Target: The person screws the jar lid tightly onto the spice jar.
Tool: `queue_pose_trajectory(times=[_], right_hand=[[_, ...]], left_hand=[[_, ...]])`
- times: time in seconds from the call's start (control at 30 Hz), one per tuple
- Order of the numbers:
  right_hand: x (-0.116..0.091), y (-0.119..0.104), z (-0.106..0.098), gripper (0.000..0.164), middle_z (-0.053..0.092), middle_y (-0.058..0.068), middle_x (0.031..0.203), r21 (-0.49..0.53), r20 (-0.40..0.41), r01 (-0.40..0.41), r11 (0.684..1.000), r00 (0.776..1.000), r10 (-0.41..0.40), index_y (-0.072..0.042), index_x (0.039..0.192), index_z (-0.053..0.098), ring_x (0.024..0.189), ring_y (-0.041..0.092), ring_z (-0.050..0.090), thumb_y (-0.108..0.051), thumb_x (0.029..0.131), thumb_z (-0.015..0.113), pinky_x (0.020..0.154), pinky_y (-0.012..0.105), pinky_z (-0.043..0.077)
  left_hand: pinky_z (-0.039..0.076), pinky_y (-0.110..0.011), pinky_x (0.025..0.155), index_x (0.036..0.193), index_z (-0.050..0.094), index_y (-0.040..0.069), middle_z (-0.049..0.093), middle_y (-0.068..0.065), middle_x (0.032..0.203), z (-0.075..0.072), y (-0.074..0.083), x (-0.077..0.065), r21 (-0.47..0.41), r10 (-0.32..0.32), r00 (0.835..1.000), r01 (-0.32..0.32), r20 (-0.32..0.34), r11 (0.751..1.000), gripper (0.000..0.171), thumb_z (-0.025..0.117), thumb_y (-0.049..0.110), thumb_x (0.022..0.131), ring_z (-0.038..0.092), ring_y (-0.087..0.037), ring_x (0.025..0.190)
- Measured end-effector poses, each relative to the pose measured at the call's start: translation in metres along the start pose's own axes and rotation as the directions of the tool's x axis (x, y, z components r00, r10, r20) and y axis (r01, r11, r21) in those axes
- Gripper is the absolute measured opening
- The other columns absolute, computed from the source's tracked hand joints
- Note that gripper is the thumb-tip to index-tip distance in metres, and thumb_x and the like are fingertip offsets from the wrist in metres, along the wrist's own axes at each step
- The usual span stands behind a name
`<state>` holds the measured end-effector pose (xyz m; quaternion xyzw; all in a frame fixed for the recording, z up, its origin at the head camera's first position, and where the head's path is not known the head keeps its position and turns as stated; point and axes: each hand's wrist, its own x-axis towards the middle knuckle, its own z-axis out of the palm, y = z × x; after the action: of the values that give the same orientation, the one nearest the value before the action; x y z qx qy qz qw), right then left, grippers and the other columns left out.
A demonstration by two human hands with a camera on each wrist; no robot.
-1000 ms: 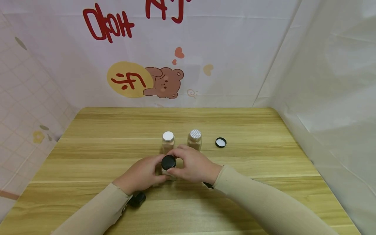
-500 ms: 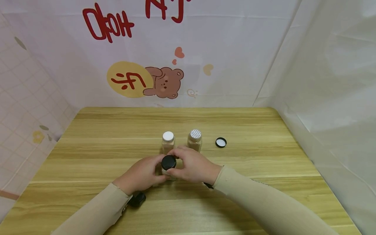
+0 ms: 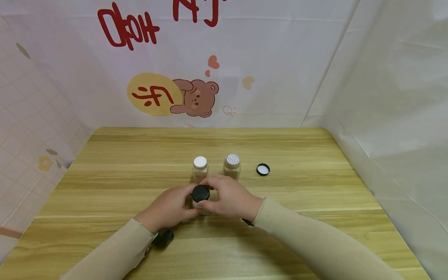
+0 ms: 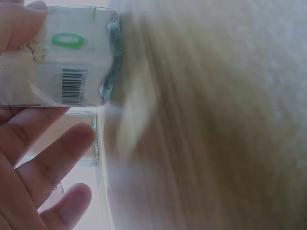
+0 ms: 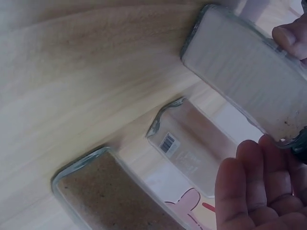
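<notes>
Between my two hands, a square glass jar of pale contents stands near the table's middle, with a barcode and a green mark on its side. A black screw lid sits on top of it. My left hand grips the jar's body from the left, thumb in front. From the right, my right hand holds the lid between thumb and fingers. Just behind stand a jar with a white top and a brown-filled jar with a patterned seal, both without black lids.
A loose black lid lies on the wooden table, white inside facing up, right of the jars. A small black device shows at the left wrist. Printed white sheets border the table at the back and sides.
</notes>
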<state>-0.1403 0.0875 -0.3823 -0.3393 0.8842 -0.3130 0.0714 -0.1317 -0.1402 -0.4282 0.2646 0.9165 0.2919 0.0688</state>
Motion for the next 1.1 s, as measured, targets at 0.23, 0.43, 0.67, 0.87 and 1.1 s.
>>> queue_pose_trajectory(times=[0.23,0.43,0.67,0.87,1.1], right_hand=[[-0.0008,-0.0023,0.0018,0.038,0.072,0.001,0.118,-0.017,-0.021,-0.016,1.000,1.000,0.015,-0.011,0.123,0.071,0.112,0.015,0.067,-0.032,0.093,0.081,0.100,0.035,0.057],[-0.0011,-0.0014,0.0037,0.038,0.072,-0.001,0.117,-0.047,-0.034,-0.009,0.999,0.999,0.008,-0.011,0.122,0.071,0.112,0.015,0.067,-0.033,0.093,0.081,0.099,0.035,0.057],[-0.0004,-0.0020,0.0046,0.037,0.074,0.000,0.115,-0.076,-0.056,0.016,0.997,0.998,-0.020,-0.010,0.120,0.071,0.111,0.014,0.067,-0.032,0.092,0.082,0.099,0.033,0.057],[-0.0007,-0.0035,0.0050,0.034,0.074,-0.002,0.116,-0.092,-0.059,0.020,0.996,0.998,-0.026,-0.011,0.119,0.071,0.111,0.014,0.068,-0.032,0.093,0.080,0.099,0.033,0.056],[-0.0015,-0.0035,0.0055,0.036,0.074,-0.001,0.115,-0.094,-0.059,0.012,0.996,0.998,-0.018,-0.011,0.120,0.071,0.111,0.014,0.068,-0.032,0.093,0.081,0.099,0.033,0.056]], left_hand=[[0.046,-0.028,0.075,0.115,0.066,0.027,0.067,0.013,0.097,-0.0004,0.0014,-0.0002,0.005,-0.002,1.000,0.002,-0.003,1.000,0.032,0.083,0.039,0.092,0.055,-0.008,0.080],[0.046,-0.027,0.074,0.115,0.066,0.027,0.067,0.013,0.095,-0.0003,0.0016,0.0001,0.002,-0.011,1.000,0.011,-0.001,1.000,0.032,0.083,0.040,0.092,0.054,-0.007,0.079],[0.045,-0.027,0.072,0.114,0.066,0.027,0.065,0.014,0.092,0.0000,0.0012,0.0001,0.002,-0.008,1.000,0.008,-0.007,1.000,0.031,0.084,0.039,0.091,0.053,-0.007,0.077],[0.044,-0.026,0.070,0.113,0.066,0.027,0.062,0.014,0.089,-0.0005,0.0015,0.0002,0.006,-0.009,1.000,0.009,-0.007,1.000,0.031,0.084,0.039,0.091,0.051,-0.007,0.075],[0.046,-0.027,0.074,0.114,0.066,0.028,0.066,0.013,0.095,0.0004,0.0010,0.0004,-0.021,-0.015,1.000,0.015,0.006,1.000,0.030,0.083,0.039,0.092,0.054,-0.008,0.079]])
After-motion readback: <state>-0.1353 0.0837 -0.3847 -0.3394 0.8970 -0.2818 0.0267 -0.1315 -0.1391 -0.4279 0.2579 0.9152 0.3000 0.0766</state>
